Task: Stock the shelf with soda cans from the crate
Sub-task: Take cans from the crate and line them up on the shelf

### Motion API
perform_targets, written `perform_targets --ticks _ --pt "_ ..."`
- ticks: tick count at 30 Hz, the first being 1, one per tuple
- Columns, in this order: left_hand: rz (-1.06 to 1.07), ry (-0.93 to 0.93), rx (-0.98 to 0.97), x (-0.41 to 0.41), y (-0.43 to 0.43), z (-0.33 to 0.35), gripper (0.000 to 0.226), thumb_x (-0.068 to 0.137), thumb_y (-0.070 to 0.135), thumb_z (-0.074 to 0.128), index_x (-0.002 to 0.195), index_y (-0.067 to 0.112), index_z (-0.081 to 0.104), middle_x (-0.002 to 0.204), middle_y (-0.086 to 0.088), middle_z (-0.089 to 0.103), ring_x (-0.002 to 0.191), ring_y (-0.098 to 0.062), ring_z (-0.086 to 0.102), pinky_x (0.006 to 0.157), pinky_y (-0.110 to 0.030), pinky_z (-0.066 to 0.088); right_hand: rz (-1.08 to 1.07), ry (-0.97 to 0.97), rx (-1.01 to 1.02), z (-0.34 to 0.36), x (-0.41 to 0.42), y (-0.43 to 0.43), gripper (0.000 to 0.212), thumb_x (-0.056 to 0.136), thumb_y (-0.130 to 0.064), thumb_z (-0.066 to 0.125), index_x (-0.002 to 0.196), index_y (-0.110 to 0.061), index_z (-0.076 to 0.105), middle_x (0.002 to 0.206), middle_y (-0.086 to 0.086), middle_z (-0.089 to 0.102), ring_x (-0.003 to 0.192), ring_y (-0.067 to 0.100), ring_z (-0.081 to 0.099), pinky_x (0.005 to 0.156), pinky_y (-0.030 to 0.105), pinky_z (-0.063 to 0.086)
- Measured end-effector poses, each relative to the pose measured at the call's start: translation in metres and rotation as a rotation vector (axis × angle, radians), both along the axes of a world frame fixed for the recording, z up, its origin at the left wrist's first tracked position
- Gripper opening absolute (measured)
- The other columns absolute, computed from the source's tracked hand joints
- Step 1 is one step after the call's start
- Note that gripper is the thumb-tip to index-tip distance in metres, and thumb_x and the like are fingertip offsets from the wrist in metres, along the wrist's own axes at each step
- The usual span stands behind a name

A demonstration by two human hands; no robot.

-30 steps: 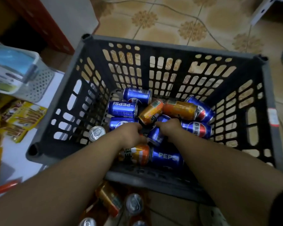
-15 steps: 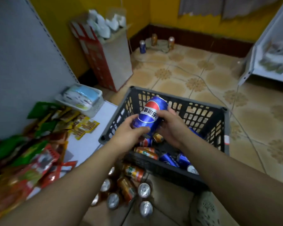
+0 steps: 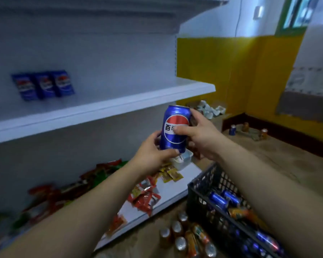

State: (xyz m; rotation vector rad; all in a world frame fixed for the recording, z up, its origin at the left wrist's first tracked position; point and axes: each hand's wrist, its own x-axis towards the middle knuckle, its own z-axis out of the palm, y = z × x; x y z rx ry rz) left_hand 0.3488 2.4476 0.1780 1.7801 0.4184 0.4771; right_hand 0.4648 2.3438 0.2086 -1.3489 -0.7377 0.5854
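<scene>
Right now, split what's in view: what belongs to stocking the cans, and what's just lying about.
Job: blue can, held by left hand and right hand; crate; shelf; three shelved cans.
Lying about: snack packets; white tub; floor cans.

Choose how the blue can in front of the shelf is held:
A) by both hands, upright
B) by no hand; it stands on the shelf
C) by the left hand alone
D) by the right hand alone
A: the left hand grips the bottom of the upright blue can, and the right hand grips its upper side.
</scene>
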Motion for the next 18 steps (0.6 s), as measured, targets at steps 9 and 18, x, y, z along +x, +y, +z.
perform_targets --ticks 9,18 --pt "0.041 0.078 0.131 -0.131 0.098 0.059 0.073 0.077 0.018 0.075 0.138 0.028 0.037 0.127 0.004 0.054 0.108 -0.009 0.055 0.094 -0.032 0.048 0.072 -0.142 -0.040 0.063 -0.117 0.109 0.066 0.072 0.000 0.079 0.124 -0.024 0.047 0.111 0.006 0.060 0.102 0.027 0.063 0.087 0.047 0.055" --pt "0.513 0.590 0.853 -0.206 0.264 0.069 0.066 0.088 0.051 0.056 0.144 0.023 0.036 0.149 0.000 0.039 0.132 -0.019 0.040 0.108 -0.036 0.034 0.153 -0.236 0.000 0.072 -0.142 0.269 0.077 0.074 -0.003 0.078 0.136 -0.028 0.039 0.130 -0.001 0.051 0.115 0.022 0.053 0.089 0.038 0.049"
